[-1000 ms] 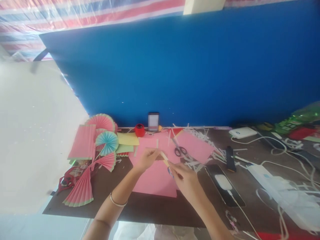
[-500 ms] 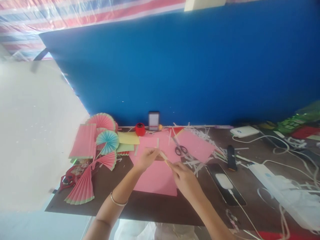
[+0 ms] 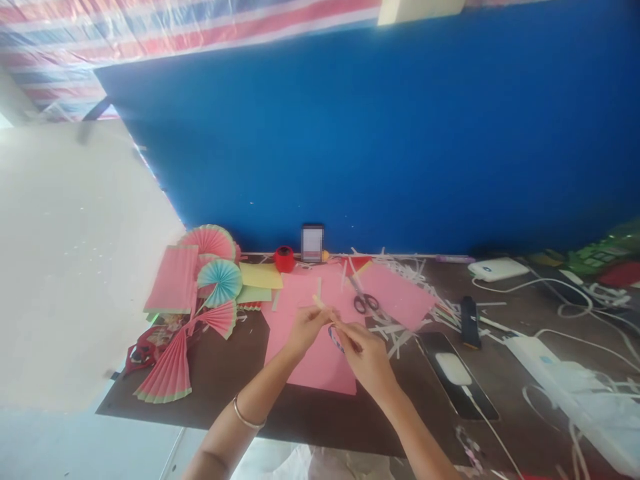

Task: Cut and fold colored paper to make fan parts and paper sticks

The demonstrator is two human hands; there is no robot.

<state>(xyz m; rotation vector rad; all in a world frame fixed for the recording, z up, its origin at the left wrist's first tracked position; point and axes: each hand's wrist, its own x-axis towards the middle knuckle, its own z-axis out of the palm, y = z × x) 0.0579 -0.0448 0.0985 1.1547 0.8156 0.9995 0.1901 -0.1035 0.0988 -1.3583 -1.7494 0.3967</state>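
A narrow pale-yellow strip [image 3: 320, 304] is pinched between my two hands above the pink paper [image 3: 315, 367]. My left hand [image 3: 309, 330] is closed on its left part, with thumb and forefinger together. From the right, my right hand [image 3: 364, 350] grips the other end, its fingertips close to the left ones. A thin, bluish-white curl [image 3: 336, 339] hangs by the right fingertips; I cannot make out whether it joins the strip. Beyond the right hand lie scissors with black handles [image 3: 366, 304].
Pink pleated paper fans [image 3: 167, 370] and a blue paper rosette [image 3: 220, 281] lie at the left. A red tape dispenser [image 3: 284, 259] stands at the back. White paper scraps [image 3: 400, 333], a dark phone [image 3: 463, 380], cables and a power strip [image 3: 555, 380] occupy the right.
My hands have come closer together, and the left has moved slightly down. The bluish-white curl now shows under the right fingertips. The view has shifted a little.
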